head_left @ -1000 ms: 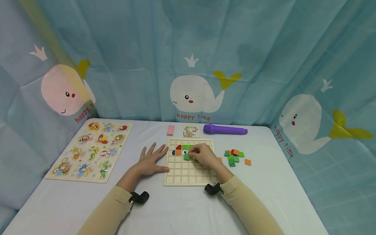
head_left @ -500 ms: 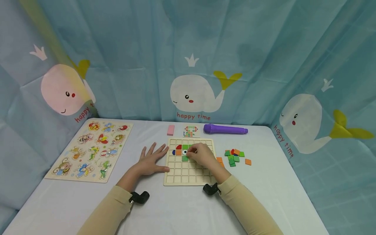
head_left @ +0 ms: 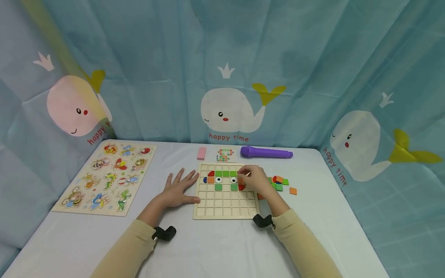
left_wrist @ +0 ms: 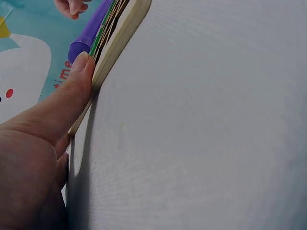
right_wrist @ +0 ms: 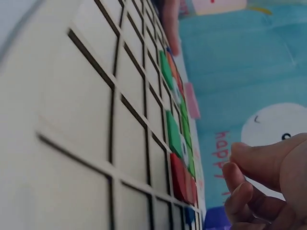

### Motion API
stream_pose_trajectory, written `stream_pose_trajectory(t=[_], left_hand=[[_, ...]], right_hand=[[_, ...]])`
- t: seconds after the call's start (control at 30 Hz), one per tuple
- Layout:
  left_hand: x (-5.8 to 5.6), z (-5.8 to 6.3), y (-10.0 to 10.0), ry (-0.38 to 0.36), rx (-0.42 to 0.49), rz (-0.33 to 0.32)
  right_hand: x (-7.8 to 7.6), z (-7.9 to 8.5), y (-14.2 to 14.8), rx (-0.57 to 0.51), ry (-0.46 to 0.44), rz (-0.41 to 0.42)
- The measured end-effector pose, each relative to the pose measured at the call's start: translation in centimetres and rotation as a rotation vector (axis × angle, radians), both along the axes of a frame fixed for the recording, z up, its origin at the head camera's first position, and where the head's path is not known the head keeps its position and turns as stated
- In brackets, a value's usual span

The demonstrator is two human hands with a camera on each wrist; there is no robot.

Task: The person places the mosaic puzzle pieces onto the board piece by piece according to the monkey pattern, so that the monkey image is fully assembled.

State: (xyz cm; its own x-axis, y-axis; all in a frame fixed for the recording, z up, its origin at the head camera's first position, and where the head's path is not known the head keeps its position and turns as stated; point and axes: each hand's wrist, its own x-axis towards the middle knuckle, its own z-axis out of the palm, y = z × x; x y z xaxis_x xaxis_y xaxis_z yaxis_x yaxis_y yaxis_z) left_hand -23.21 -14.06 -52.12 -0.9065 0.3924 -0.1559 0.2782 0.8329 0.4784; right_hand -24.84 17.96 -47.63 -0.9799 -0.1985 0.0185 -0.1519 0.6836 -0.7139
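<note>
A wooden grid board (head_left: 222, 211) lies mid-table, its upper rows set with colored tiles. Two eye tiles (head_left: 218, 180) sit there, with green tiles (head_left: 226, 173) between and above them and another green tile (head_left: 218, 187) below the left eye. My left hand (head_left: 179, 192) lies spread at the board's left side; its thumb (left_wrist: 82, 72) touches the edge. Over the upper right cells hovers my right hand (head_left: 255, 179), fingers loosely bent, thumb and forefinger close together. In the right wrist view no tile shows between them. A red tile (right_wrist: 178, 177) lies in the board below the fingers.
Loose tiles (head_left: 279, 187) are heaped right of the board, partly behind the right hand. A picture card (head_left: 225, 155), a pink block (head_left: 201, 153) and a purple toy microphone (head_left: 267, 153) line the back. An insect puzzle board (head_left: 104, 177) lies at left.
My right hand settled a green tile into the cell below the left eye, let go, and moved right. The second eye and tiles beneath it came into view. My left hand stayed put.
</note>
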Motion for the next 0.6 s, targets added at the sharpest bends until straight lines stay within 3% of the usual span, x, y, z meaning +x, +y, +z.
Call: stream_pose_trajectory(t=[0.23, 0.6], left_hand=[[0.0, 0.1, -0.1, 0.002, 0.007, 0.005], [0.0, -0.3, 0.0, 0.008, 0.0, -0.002]], right_hand=[[1.1, -1.7, -3.8, 0.123, 0.021, 0.175], [1.5, -1.5, -6.0, 0.257, 0.033, 0.122]])
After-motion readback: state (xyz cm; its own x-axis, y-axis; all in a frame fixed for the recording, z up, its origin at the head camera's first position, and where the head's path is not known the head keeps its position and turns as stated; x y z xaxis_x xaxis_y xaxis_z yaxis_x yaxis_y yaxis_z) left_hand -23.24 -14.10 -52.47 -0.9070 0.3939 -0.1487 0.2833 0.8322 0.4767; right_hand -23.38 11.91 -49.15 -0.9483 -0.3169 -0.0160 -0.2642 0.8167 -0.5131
